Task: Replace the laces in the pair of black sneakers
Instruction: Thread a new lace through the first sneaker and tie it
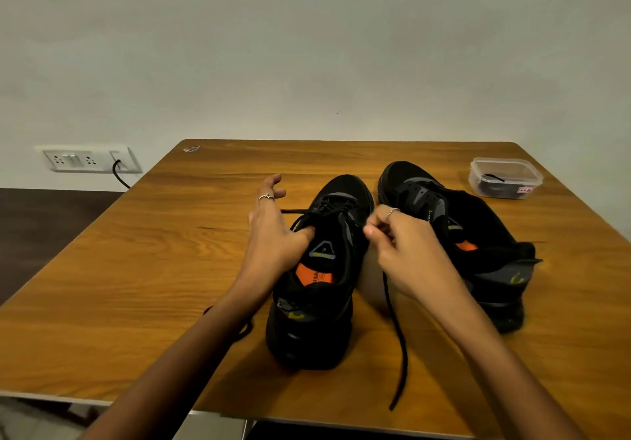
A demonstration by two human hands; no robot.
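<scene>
Though on table (136,268), lace (399,340) near edge.

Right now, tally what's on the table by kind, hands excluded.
Black sneakers: 2, the left sneaker being laced and the right sneaker beside it.
Black laces: 1 visible, the lace threaded in the left sneaker. The right sneaker shows none.
Clear plastic containers: 1, the lidded container, dark contents unclear.
Total: 4
</scene>
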